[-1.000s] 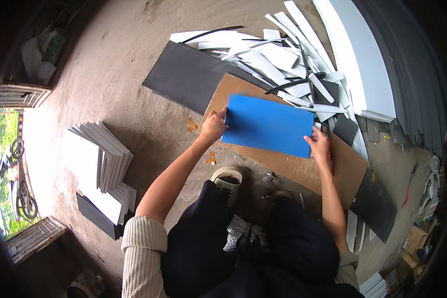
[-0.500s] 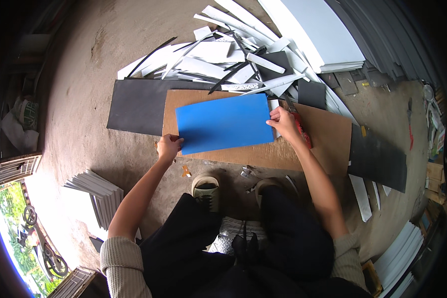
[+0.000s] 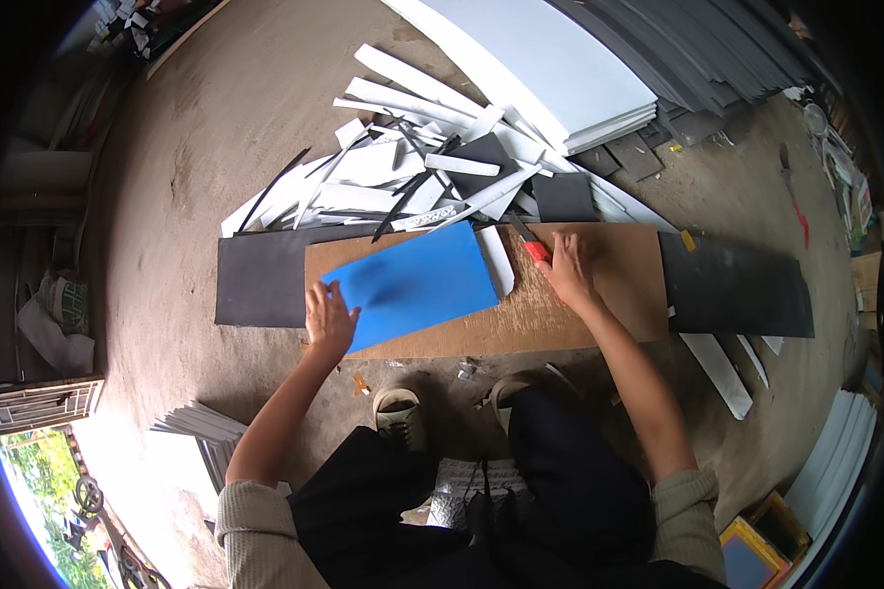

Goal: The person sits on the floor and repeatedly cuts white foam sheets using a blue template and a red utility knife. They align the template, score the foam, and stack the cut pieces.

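A blue rectangular sheet (image 3: pixel 413 280) lies tilted on a worn brown board (image 3: pixel 609 265) on the floor. My left hand (image 3: pixel 331 319) rests at its left edge, fingers apart, with the thumb over the blue surface. My right hand (image 3: pixel 568 270) is above the red handle of a cutting knife (image 3: pixel 536 251), fingers extended; the hand hides the handle's lower end. The knife's blade points up and to the left. Between the blue sheet and the knife sits a white strip (image 3: pixel 496 259) with a rounded corner.
Dark sheets (image 3: pixel 260 280) stick out beyond the board on both sides. Behind it is a heap of white and black offcuts (image 3: pixel 383 162). Stacked white sheets (image 3: pixel 570 69) stand at the far right. My shoes (image 3: pixel 400 412) are close to the board's near edge.
My right hand has left the blue sheet's right edge and moved onto the knife. My left hand has loosened from its pinch. The sheet now tilts more, its right end higher.
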`<state>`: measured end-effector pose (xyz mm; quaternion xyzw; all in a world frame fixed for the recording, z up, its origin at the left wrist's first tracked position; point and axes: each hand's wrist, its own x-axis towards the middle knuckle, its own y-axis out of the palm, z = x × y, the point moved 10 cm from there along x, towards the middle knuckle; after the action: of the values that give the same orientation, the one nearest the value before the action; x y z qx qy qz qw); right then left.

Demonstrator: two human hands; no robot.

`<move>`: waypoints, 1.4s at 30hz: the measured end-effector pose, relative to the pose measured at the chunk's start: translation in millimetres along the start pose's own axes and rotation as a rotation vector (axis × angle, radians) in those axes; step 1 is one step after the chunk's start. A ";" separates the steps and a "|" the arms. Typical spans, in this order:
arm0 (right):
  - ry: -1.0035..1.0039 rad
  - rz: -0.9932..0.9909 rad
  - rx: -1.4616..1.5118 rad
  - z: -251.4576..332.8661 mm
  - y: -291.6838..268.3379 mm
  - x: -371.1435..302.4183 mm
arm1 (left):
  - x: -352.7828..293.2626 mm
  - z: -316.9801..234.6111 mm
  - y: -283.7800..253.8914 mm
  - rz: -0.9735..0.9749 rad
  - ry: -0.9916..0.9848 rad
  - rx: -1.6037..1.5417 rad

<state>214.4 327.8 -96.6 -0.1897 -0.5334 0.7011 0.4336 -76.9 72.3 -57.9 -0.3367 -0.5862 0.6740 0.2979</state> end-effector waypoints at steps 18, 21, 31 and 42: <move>0.073 0.445 0.190 68.2 36.2 8.6 | 28.4 -175.1 50.2 0.393 0.437 -0.352; 0.121 0.498 0.100 89.2 45.6 -7.9 | 28.8 -173.7 55.6 0.396 0.434 -0.325; 0.120 0.509 0.031 110.5 48.4 3.9 | 31.0 -169.4 51.2 0.276 0.415 -0.416; 0.335 0.945 -0.126 109.0 54.9 8.0 | 29.1 -171.0 46.4 0.265 0.377 -0.385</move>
<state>108.3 267.7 -106.0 -0.5460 -0.3535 0.7473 0.1361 42.8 190.0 -121.6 -0.5799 -0.5886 0.5088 0.2416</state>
